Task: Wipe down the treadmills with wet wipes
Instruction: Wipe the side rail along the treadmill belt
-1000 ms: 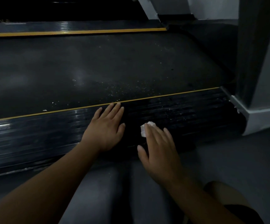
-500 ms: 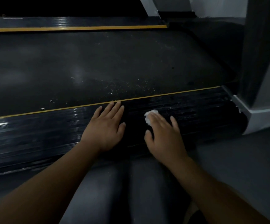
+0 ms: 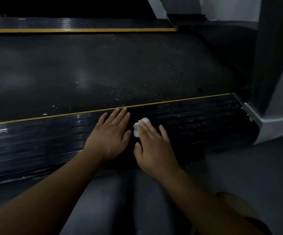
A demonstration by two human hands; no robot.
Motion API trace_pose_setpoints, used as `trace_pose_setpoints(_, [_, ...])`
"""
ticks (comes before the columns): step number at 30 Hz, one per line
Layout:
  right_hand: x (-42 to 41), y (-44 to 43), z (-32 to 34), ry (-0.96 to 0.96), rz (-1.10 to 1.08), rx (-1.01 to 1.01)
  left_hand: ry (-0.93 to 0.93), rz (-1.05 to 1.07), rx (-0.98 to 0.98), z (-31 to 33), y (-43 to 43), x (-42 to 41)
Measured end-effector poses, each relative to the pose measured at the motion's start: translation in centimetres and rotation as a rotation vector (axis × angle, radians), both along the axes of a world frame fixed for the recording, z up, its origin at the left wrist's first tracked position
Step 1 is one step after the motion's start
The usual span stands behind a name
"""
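Item: treadmill [image 3: 103, 68], seen from its side; dark belt with a ribbed side rail [image 3: 205, 119] along the near edge.
Wipe: small white wad [image 3: 141, 123] on the near rail, about midway between the rail's inner and outer edges, just beside the left thumb.
Right hand: [image 3: 154, 150] lies flat over the wipe, fingers straight and slightly spread, pressing it onto the rail rather than curling round it.
Left hand: [image 3: 110, 138] palm down on the rail, fingers straight and close together, tips reaching the yellow stripe [image 3: 179, 100] at the rail's inner edge; holds nothing, apparently a brace.
Change: in the last second the wipe travelled up the rail towards the yellow stripe, then across towards the left hand; the left hand has not shifted.
Meaning: probably a scrubbing stroke working one patch of the rail back and forth, with wiping well under way here.
Rail, left part: glossy, with streaks of reflected light.
Rail, right part: pale specks [image 3: 184, 122] show between the hands and the grey post [image 3: 273, 65].
Belt: pale crumbs [image 3: 129, 92] scattered near the yellow stripe; looks unwiped.
Far rail: [image 3: 69, 22] beyond the belt, out of present reach.
Outstanding: right end of the near rail, belt and far rail, by this judgement.
Caution: the wad is small and may need refolding or replacing.
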State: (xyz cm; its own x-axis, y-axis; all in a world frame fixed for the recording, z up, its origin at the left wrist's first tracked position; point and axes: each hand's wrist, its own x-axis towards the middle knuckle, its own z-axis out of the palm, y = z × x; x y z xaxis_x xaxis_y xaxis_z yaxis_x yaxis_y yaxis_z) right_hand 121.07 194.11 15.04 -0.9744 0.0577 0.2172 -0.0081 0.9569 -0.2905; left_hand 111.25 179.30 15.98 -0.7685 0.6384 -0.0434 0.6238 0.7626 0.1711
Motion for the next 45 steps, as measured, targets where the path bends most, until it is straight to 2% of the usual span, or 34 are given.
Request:
trace_pose_setpoints(2, [0.6,2.2,0.0,-0.021,0.013,0.045,-0.005,-0.003,-0.006,0.0,0.0,0.0])
trace_pose_setpoints(6, [-1.8,3.0,1.0,-0.057,-0.149,-0.031,0.002,0.001,-0.005,0.0,0.1,-0.1])
trace_pose_setpoints(9, [-1.1,0.8,1.1,-0.098,-0.027,-0.041,0.001,0.0,-0.004,-0.2,0.0,-0.1])
trace_pose_setpoints(11, [0.4,2.3,1.0,-0.135,0.024,0.001,0.001,0.004,-0.005,-0.2,0.0,0.0])
trace_pose_setpoints(15, [-1.4,4.0,1.5,-0.088,-0.162,-0.04,0.012,0.005,-0.003,-0.1,0.1,0.0])
trace_pose_setpoints(18, [-1.9,0.5,1.6,-0.125,-0.065,-0.105,0.011,0.003,0.02,-0.2,0.0,0.0])
trace_pose_setpoints(20, [-1.1,0.7,1.6,-0.166,0.021,-0.067,0.009,0.002,0.012,-0.1,0.0,0.1])
trace_pose_setpoints(23, [-2.0,3.8,1.6,-0.141,-0.099,-0.044,0.009,0.006,-0.001,0.0,0.1,0.1])
trace_pose_setpoints(25, [-3.3,3.0,1.9,-0.13,-0.178,-0.077,0.009,0.009,0.005,0.0,0.2,0.1])
trace_pose_setpoints(28, [-2.7,-0.1,2.1,-0.178,-0.051,-0.108,0.014,0.007,0.008,-0.2,0.1,0.0])
trace_pose_setpoints(30, [-1.2,0.8,2.1,-0.209,0.015,-0.073,-0.002,0.003,0.012,-0.2,-0.1,0.0])
trace_pose_setpoints(33, [-1.5,3.7,2.2,-0.175,-0.12,-0.064,0.0,0.004,0.016,-0.1,0.0,0.0])
trace_pose_setpoints(35, [-2.5,2.6,2.5,-0.164,-0.166,-0.093,0.001,0.007,0.013,0.0,0.1,0.1])
trace_pose_setpoints(38, [-1.9,0.2,2.6,-0.221,-0.038,-0.105,0.001,0.002,0.019,-0.1,0.0,0.0])
trace_pose_setpoints(40, [-0.9,1.6,2.4,-0.232,-0.003,-0.063,0.0,0.001,0.016,-0.1,0.0,0.1])
trace_pose_setpoints(45, [-3.3,3.8,2.5,-0.191,-0.155,-0.074,-0.003,0.008,0.021,0.2,0.1,0.1])
